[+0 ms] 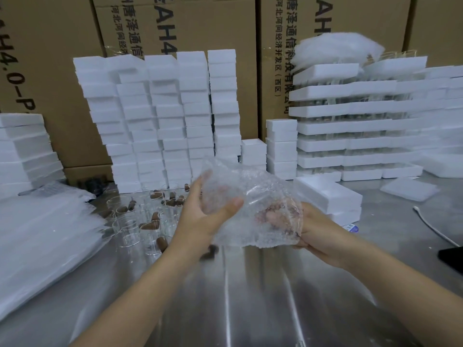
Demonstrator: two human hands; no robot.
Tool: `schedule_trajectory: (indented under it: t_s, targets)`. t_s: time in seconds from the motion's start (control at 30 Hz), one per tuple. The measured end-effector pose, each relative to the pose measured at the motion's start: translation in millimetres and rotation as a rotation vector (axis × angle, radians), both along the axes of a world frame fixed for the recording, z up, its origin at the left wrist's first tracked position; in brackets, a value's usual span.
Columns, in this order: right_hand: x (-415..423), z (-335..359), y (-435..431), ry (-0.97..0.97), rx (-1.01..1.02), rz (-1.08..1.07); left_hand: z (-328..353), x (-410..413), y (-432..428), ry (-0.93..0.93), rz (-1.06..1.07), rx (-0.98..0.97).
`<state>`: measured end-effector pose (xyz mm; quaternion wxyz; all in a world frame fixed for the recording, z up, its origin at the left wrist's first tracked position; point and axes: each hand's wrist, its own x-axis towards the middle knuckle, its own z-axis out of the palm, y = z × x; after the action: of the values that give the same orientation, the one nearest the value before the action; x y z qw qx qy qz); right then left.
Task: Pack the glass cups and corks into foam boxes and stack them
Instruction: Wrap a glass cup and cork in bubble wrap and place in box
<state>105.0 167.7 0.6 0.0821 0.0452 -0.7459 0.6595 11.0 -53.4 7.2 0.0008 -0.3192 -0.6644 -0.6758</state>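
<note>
1. While both hands are raised over the steel desk (250, 309), a clear bubble wrap pouch (250, 194) is held between them at frame centre.
2. Left hand (208, 219): at 9 o'clock of the pouch. The thumb is pressed across the front and the fingers are curled behind, gripping the wrap.
3. Right hand (313, 234): at 4 o'clock of the pouch. Its fingers (275, 219) are curled round the lower corner and show blurred through the wrap. Whether the pouch contains anything cannot be told.
4. Glass cups (130, 224): a loose cluster standing on the desk at 9 o'clock of the left hand, just beside the wrist, not touched by either hand.
5. Corks (155, 219): brown, scattered among the cups.
6. Foam boxes (162, 116): white, stacked in tall columns at 12 o'clock, behind the cups. A short stack (328, 194) stands near the right hand at its 1 o'clock.
7. Foam trays (350, 126): layered with glassware between them, at 2 o'clock.
8. Cardboard cartons (220, 23): printed, walling the far side.
9. Plastic bags (37, 236): a pile at 9 o'clock, at the desk edge.
10. White cable (431, 226): on the desk at 3 o'clock.
</note>
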Motion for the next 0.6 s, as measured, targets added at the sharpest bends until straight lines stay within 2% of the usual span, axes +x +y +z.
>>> schedule_trajectory:
  t_s: [0.1, 0.23, 0.37, 0.47, 0.6]
  targets:
    - [-1.0, -3.6, -1.1, -0.015, 0.053, -0.010, -8.4, 0.4, 6.8, -0.064, -0.102, 0.012]
    - [-2.2, -11.3, 2.9, 0.037, 0.153, -0.101, -12.3, 8.2, 10.8, 0.001, -0.153, -0.002]
    - [2.0, -6.7, 4.9, 0.182, 0.168, 0.058, -11.4, 16.5, 11.0, 0.090, -0.080, -0.107]
    - [0.9, -2.1, 4.3, 0.202, 0.311, -0.062, -10.5, 18.0, 10.0, 0.154, 0.000, -0.129]
    - [-7.0, -8.7, 11.0, 0.160, 0.486, -0.189, -10.0, 15.7, 9.1, 0.170, -0.006, -0.132]
